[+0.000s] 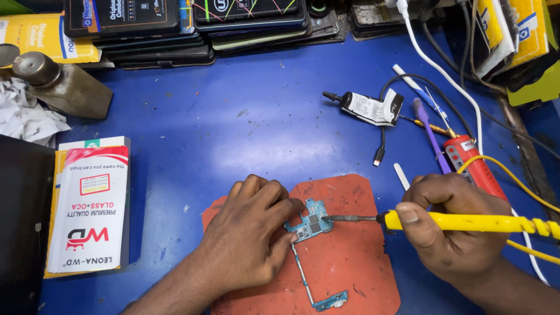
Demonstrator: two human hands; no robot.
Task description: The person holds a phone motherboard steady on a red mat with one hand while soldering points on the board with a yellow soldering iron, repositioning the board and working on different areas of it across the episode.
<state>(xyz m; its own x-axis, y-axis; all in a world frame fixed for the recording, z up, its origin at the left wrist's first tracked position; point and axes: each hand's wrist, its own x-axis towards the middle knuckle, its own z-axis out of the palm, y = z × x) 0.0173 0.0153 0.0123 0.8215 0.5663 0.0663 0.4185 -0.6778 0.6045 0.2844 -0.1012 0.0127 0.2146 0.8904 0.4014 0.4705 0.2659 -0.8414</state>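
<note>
A small blue-green circuit board [311, 220] lies on a worn red mat [350, 256]. A thin cable runs from it down to a smaller board piece [330, 301]. My left hand [248, 233] rests on the mat with its fingers pressing the left edge of the circuit board. My right hand [449, 224] grips a yellow-handled soldering iron [466, 222] held level. Its metal tip [335, 218] touches the right side of the board.
The blue table [233, 122] carries a white and red flat box [90, 204] at left, a brown metal bottle [61, 84], a black glue tube [366, 107], a red tool [475, 166], a purple brush [429, 131], cables, and stacked phone cases [175, 26] at the back.
</note>
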